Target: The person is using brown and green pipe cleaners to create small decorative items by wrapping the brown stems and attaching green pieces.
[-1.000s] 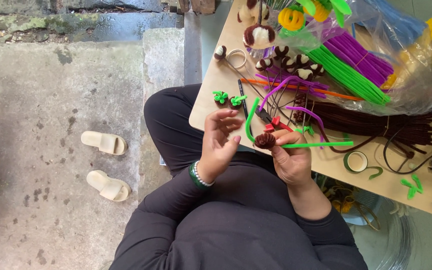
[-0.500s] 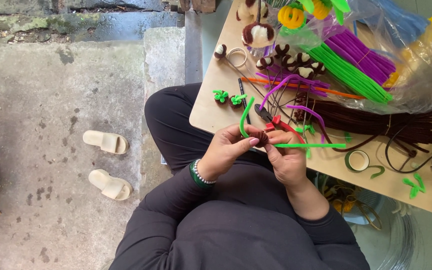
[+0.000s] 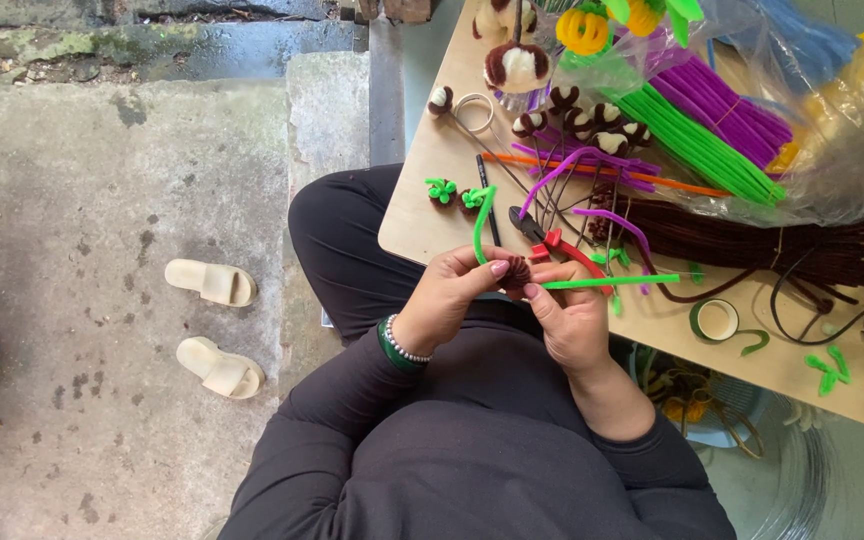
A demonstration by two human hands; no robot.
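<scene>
Two hands meet just off the desk [image 3: 422, 225] edge, above your lap. Your left hand [image 3: 452, 295] pinches a small brown fuzzy ball [image 3: 518, 270] between thumb and fingertips, closed snugly on it. Your right hand [image 3: 567, 320] is curled at 3 o'clock of the ball, gripping the green pipe cleaner [image 3: 607, 283], whose long end runs out toward 3 o'clock while a shorter end arcs up toward 12 o'clock.

To do this wrap well, I'd judge you should keep the ball fixed with the left thumb and let the right hand feed the green wire tight against its base, so the turns sit close and don't slip. Keep the long tail clear of the red-handled pliers [image 3: 552, 240] lying on the desk at 1 o'clock of your hands, and of the loose purple stems [image 3: 577, 165] beyond.

Two finished brown pieces with green leaves [image 3: 457, 193] sit at 11 o'clock; match their leaf size. Bundles of green sticks [image 3: 697, 140] and brown sticks [image 3: 752, 235] wait at 2 o'clock.
</scene>
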